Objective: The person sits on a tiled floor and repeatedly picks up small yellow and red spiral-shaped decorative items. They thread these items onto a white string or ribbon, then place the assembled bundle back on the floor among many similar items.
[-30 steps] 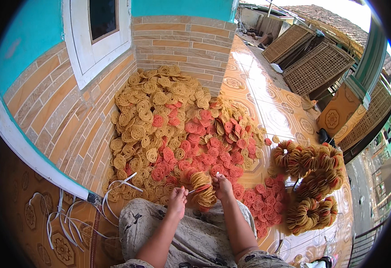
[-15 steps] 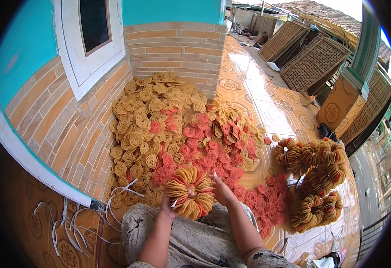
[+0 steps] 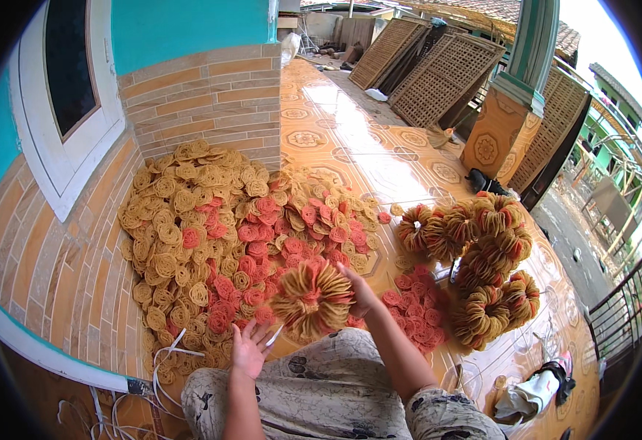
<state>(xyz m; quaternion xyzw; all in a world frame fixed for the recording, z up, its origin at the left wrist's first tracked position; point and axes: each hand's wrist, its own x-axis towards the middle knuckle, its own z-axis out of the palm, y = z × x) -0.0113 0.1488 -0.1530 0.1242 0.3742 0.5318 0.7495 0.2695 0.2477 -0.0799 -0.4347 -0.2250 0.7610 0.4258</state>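
Just in front of the person's knees, a round bundle of threaded crackers hangs above the floor, yellow discs fanned outward with a few red ones mixed in. Right hand is at the bundle's right edge, fingers curled closed on it and carrying it; the exact grip point is partly hidden by the discs, so probably it pinches the tie or the middle of the bundle. Left hand sits below and left of the bundle, palm up, fingers spread wide open, holding nothing firmly; a thin white strip lies across its fingertips, pointing toward the bundle.

Behind and left of the bundle, a large loose heap of crackers lies on the tiled floor against the brick wall, yellow at the far and left parts, red toward the middle. Right of the bundle, a small patch of red crackers lies flat on the floor. Further right of that, a pile of finished bundles is stacked together. Left of the bundle, near the wall foot, loose white strips lie on the floor. Lap covered by patterned grey cloth, directly below the bundle.
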